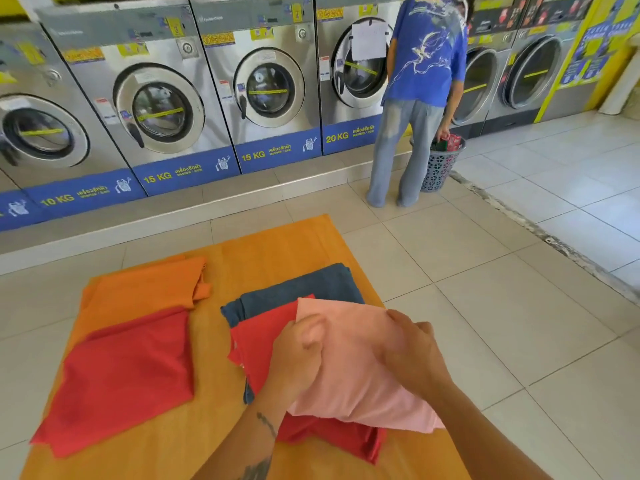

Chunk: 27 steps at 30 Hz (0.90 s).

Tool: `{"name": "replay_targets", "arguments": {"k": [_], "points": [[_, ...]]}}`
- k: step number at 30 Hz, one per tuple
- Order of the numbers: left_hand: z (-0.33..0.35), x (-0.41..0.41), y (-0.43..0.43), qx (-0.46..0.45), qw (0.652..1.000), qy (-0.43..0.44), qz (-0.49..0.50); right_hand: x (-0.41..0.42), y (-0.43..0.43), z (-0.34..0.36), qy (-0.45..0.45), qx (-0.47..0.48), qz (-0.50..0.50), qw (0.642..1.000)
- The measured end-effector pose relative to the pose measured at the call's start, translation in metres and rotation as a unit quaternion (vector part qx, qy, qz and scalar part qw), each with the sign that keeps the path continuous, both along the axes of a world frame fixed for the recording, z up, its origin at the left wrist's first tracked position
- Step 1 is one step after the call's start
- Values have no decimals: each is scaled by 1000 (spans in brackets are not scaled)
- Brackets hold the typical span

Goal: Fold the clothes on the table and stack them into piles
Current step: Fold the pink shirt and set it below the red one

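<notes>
Pink garment (360, 368): lay atop red garment (263, 341) and dark blue garment (301, 289), right side of orange table (214, 427). Left hand (298, 351) and right hand (412, 355) apart, both w/ fingers on it; grip unclear, blurred. Left of pile: red cloth (124, 379), orange cloth (145, 285).

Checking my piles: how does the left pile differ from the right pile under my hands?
The left pile shows two garments, orange under red; the right pile shows three, dark blue, red, then pink on top. The left pile lies untouched, while the left hand and right hand rest on the right pile. Both sit on the orange table.
</notes>
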State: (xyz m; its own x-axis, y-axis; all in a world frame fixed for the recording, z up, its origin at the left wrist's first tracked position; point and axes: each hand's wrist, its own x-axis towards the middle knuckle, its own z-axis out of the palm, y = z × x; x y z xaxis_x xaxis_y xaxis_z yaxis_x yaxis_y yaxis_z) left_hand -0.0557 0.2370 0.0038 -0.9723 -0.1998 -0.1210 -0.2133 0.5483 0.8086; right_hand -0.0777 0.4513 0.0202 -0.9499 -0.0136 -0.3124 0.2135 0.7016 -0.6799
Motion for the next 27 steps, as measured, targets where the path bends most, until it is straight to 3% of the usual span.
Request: {"name": "replay_targets", "arguments": {"k": [5,11,21,27], "points": [[15,18,-42,77,996,45,19,13,-50,42,84,82,11,993],[32,74,-148,109,988,63,85,27,-161,44,141,76,100,982],[13,186,-295,31,975,51,214,86,-329,9,95,31,234,967],[-31,226,-325,-33,976,-76,200,120,-349,-51,-19,93,348,933]]}}
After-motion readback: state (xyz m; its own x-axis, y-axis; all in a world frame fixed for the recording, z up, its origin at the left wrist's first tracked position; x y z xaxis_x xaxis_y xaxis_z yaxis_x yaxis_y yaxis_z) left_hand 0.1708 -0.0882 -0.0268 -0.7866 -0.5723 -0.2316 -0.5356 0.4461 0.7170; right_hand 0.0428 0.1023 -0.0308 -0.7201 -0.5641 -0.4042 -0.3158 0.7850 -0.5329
